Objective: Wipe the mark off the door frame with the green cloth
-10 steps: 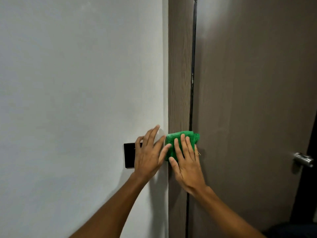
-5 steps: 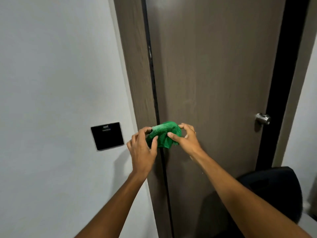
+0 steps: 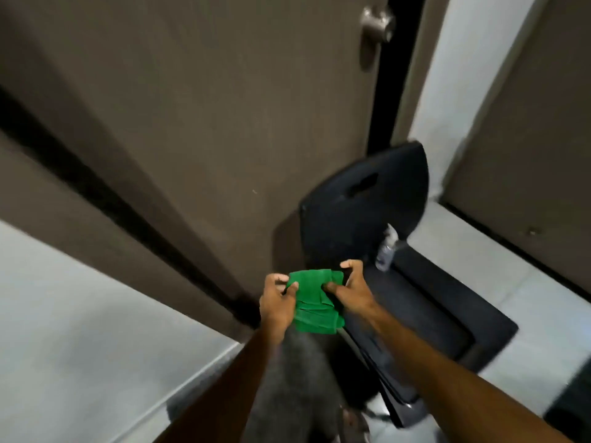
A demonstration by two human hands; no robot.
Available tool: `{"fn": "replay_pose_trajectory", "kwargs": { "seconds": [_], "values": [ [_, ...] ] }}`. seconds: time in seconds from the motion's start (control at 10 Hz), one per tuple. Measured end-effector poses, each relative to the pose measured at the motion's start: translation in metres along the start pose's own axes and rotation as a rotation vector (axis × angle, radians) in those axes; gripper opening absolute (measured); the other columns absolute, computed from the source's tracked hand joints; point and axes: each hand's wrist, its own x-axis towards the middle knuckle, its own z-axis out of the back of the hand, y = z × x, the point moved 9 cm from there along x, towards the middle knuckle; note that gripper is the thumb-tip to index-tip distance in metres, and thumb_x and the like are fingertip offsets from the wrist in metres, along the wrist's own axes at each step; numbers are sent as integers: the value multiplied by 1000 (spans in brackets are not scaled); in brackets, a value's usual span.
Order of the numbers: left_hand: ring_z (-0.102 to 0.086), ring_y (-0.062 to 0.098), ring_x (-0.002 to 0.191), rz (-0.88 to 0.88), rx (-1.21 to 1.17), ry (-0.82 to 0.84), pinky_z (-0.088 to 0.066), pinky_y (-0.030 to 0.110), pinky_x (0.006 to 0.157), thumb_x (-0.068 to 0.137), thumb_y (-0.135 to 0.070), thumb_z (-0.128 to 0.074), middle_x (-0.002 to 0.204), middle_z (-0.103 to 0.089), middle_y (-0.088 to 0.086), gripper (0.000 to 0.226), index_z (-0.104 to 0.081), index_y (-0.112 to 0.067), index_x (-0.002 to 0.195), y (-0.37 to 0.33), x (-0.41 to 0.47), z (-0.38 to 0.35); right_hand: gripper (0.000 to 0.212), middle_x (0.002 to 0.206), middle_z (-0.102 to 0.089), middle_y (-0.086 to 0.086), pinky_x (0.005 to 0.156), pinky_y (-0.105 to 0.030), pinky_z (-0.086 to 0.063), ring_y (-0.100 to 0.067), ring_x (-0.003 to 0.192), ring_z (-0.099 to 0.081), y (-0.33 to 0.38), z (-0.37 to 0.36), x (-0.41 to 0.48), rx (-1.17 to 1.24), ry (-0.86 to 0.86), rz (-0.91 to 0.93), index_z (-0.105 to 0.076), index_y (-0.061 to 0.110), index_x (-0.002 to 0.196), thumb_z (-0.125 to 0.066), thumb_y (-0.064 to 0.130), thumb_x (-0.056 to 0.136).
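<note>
The green cloth (image 3: 315, 302) is folded and hangs between my two hands in front of me, away from the door. My left hand (image 3: 276, 303) pinches its left edge, and my right hand (image 3: 353, 287) grips its right edge. The brown door frame (image 3: 73, 212) runs diagonally at the left, with a dark gap between it and the closed brown door (image 3: 224, 107). No mark is visible on the frame in this blurred view.
A black chair (image 3: 367, 206) stands right of the door, with a small spray bottle (image 3: 385, 251) on its seat. A metal door knob (image 3: 377, 22) sits at the top. White wall (image 3: 80, 314) lies left, pale floor (image 3: 479, 251) right, a second door (image 3: 527, 107) far right.
Both hands took the cloth off the door frame and brought it down and toward me. The view swung down and right, from the frame to the chair and floor.
</note>
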Motion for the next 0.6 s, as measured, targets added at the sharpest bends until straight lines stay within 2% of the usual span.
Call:
{"fn": "replay_pose_trajectory", "kwargs": {
  "seconds": [0.1, 0.2, 0.3, 0.4, 0.5, 0.6],
  "values": [
    [-60, 21, 88, 77, -28, 191, -44, 4, 59, 89, 0, -64, 100, -70, 26, 13, -65, 1, 102, 37, -5, -77, 32, 92, -60, -3, 80, -36, -50, -19, 82, -57, -74, 40, -2, -119, -69, -95, -49, 22, 97, -65, -2, 82],
    [-60, 18, 100, 150, 35, 447, -44, 1, 68, 91, 2, -62, 121, -68, 24, 24, -68, 6, 113, 77, -21, -169, 13, 97, -70, -6, 85, -24, -46, -17, 91, -62, -149, 79, 1, -132, -133, -260, -68, 14, 93, -65, 4, 86],
    [-59, 26, 121, 184, 153, 622, -49, 23, 97, 91, -1, -62, 135, -60, 18, 33, -66, -1, 124, 112, -42, -234, 20, 109, -72, -11, 95, -30, -48, -24, 105, -65, -211, 107, -10, -121, -183, -420, -71, 11, 106, -64, 8, 87],
    [-44, 24, 139, 130, 289, 715, -38, 35, 115, 90, 2, -59, 154, -40, 11, 40, -63, -4, 129, 131, -49, -277, 33, 119, -68, -13, 94, -23, -45, -24, 109, -63, -249, 123, -22, -164, -182, -482, -67, 12, 117, -64, 5, 85],
    [-20, 22, 151, -29, 553, 832, -26, 34, 121, 91, -2, -53, 166, -14, 5, 47, -58, -12, 136, 149, -60, -305, 59, 140, -43, -18, 108, -31, -39, -33, 126, -49, -285, 123, -35, -361, -72, -550, -50, 23, 138, -65, 12, 83],
    [3, 29, 153, -184, 923, 890, -12, 48, 124, 91, -20, -55, 167, 8, 4, 55, -45, -29, 145, 168, -64, -295, 76, 158, -6, -18, 116, -52, -22, -38, 144, -15, -297, 110, -47, -716, 51, -606, -28, 39, 146, -64, 24, 81]
  ]
}}
